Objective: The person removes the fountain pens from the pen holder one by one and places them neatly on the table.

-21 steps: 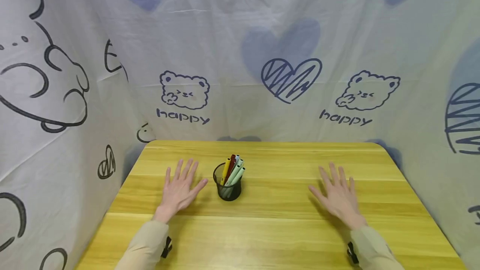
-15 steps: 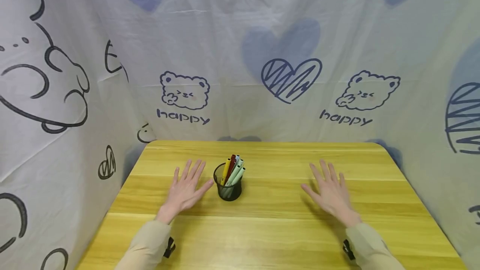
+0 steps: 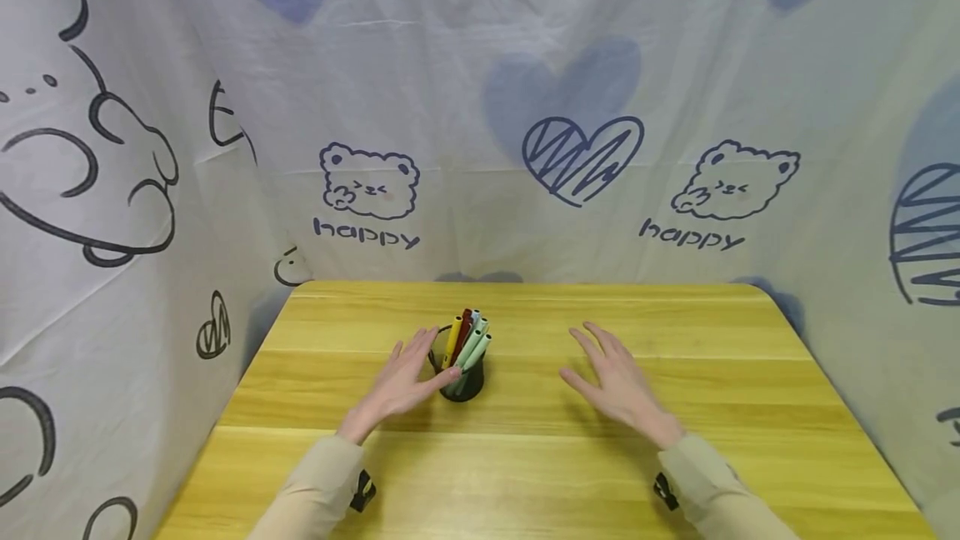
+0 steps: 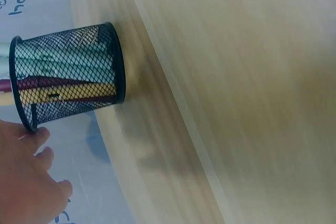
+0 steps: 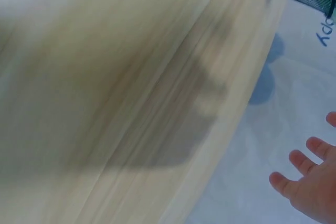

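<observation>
A black mesh pen holder (image 3: pixel 467 386) stands upright on the wooden table, with several markers (image 3: pixel 468 346) in yellow, dark red and pale green leaning inside. My left hand (image 3: pixel 401 382) is at its left side, the thumb across the front of the rim and the fingers extended by the back left. In the left wrist view, the mesh pen holder (image 4: pixel 68 72) shows whole, with fingertips of my left hand (image 4: pixel 29 177) right at its rim. My right hand (image 3: pixel 618 386) hovers over the table to the right, fingers spread and holding nothing.
The yellow wood-grain table (image 3: pixel 525 482) ends at a back edge against a hanging white cloth (image 3: pixel 465 215) printed with bears and hearts. Similar cloth hangs along the left and right sides.
Both hands have moved inward. My left hand has come right up to the pen holder, and my right hand has shifted left. The pen holder has stayed put.
</observation>
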The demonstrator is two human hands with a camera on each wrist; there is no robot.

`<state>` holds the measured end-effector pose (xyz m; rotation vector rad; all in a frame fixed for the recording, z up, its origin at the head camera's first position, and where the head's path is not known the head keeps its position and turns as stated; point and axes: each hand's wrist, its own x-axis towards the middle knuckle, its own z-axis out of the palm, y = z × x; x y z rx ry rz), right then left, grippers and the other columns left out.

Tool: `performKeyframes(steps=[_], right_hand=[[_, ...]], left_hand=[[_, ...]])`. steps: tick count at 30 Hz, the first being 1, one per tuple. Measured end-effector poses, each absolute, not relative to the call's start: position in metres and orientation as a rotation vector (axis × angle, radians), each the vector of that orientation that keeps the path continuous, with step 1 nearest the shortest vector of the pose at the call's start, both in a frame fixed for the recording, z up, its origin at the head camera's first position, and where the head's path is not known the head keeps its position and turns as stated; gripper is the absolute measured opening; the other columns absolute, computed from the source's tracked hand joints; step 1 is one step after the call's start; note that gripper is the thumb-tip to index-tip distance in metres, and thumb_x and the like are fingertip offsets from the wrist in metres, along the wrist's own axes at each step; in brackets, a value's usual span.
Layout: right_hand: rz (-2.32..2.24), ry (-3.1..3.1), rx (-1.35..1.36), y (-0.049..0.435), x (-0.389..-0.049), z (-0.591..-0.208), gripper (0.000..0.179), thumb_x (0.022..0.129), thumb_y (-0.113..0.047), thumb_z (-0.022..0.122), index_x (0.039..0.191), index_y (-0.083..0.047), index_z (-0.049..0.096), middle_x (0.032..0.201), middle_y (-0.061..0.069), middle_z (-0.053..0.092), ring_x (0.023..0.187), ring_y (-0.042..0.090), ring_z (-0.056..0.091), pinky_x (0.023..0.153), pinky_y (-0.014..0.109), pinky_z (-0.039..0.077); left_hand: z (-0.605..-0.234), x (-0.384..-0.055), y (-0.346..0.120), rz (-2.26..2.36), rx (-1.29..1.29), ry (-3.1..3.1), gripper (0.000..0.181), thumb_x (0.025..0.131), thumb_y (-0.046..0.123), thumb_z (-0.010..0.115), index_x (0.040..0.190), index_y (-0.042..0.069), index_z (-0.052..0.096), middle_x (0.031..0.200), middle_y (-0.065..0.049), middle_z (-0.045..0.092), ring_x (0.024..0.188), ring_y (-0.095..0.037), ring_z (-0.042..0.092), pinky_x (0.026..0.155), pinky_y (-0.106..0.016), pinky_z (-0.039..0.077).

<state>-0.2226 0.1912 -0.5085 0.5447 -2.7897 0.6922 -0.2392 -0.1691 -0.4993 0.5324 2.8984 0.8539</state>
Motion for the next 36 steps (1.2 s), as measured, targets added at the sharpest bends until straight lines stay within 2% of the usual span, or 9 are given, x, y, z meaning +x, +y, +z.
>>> performKeyframes(steps=[4,11,14,18,25,32,36], right_hand=[[0.821,-2.777,0.582,0.181,-0.221,-0.507,0.070,0.097,-0.047,0.061,0.155,-0.013,0.039,0.159,0.021,0.036,0.144,0.045,0.037,0.113,0.069,0.035],[1.039,-2.741,0.638,0.167,-0.221,-0.501,0.064,0.097,-0.039,0.063,0.151,-0.008,0.045,0.154,0.021,0.042,0.140,0.043,0.042,0.110,0.068,0.039],[1.118,-2.731,0.643,0.162,-0.222,-0.499,0.062,0.097,-0.038,0.064,0.149,-0.008,0.047,0.151,0.019,0.045,0.137,0.041,0.046,0.110,0.066,0.041],[1.249,-2.700,0.669,0.154,-0.224,-0.497,0.055,0.098,-0.033,0.064,0.145,-0.008,0.052,0.144,0.017,0.052,0.125,0.037,0.054,0.104,0.060,0.048],[1.486,-2.624,0.749,0.138,-0.233,-0.493,0.045,0.096,-0.021,0.069,0.135,-0.002,0.059,0.120,0.017,0.064,0.103,0.032,0.063,0.091,0.045,0.058],[1.606,-2.608,0.742,0.118,-0.244,-0.490,0.036,0.095,-0.020,0.071,0.127,-0.004,0.065,0.109,0.014,0.068,0.093,0.016,0.064,0.083,0.024,0.056],[1.663,-2.591,0.726,0.111,-0.248,-0.491,0.032,0.095,-0.016,0.071,0.122,-0.002,0.066,0.105,0.016,0.070,0.092,0.018,0.066,0.081,0.021,0.056]], left_hand=[[-0.500,-0.239,-0.166,0.934,0.520,2.875,0.094,0.093,0.058,0.061,0.161,0.006,0.021,0.166,-0.020,0.023,0.155,-0.039,0.022,0.128,-0.059,0.008],[-0.498,-0.236,-0.163,1.124,0.445,2.788,0.098,0.086,0.056,0.073,0.160,0.011,0.026,0.164,-0.019,0.030,0.149,-0.042,0.034,0.119,-0.064,0.030],[-0.498,-0.236,-0.160,1.204,0.453,2.751,0.099,0.084,0.051,0.078,0.159,0.010,0.028,0.163,-0.019,0.032,0.148,-0.042,0.036,0.118,-0.064,0.032],[-0.499,-0.237,-0.156,1.280,0.458,2.718,0.099,0.081,0.047,0.082,0.157,0.009,0.032,0.161,-0.019,0.035,0.145,-0.041,0.040,0.117,-0.063,0.035],[-0.501,-0.240,-0.150,1.310,0.485,2.682,0.098,0.079,0.044,0.085,0.155,0.009,0.036,0.158,-0.017,0.040,0.137,-0.039,0.049,0.113,-0.056,0.043],[-0.501,-0.242,-0.147,1.411,0.503,2.584,0.096,0.082,0.039,0.084,0.157,0.007,0.033,0.160,-0.016,0.039,0.140,-0.044,0.047,0.111,-0.060,0.044],[-0.504,-0.244,-0.148,1.449,0.514,2.549,0.095,0.083,0.035,0.084,0.157,0.005,0.032,0.160,-0.017,0.039,0.140,-0.044,0.047,0.112,-0.058,0.044]])
